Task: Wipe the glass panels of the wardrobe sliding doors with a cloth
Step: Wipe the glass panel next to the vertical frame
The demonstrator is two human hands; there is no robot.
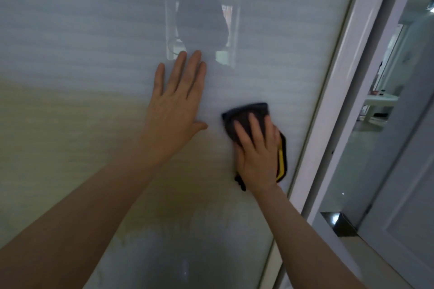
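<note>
A frosted glass panel (94,54) of the wardrobe sliding door fills most of the view, pale grey above and yellowish lower left. My left hand (175,101) lies flat on the glass with its fingers straight and spread, pointing up. To its right, my right hand (256,148) presses a dark grey cloth (244,115) with a yellow edge against the panel, fingers stretched over it. The cloth shows above my fingertips and along the right side of my hand. A faint reflection of a person shows in the glass above my left hand.
The door's white frame (328,105) runs diagonally just right of the cloth. Beyond it stands another white door panel (408,171), and a gap shows a room with a white table (380,101). A dark metal piece (338,220) sits low by the frame.
</note>
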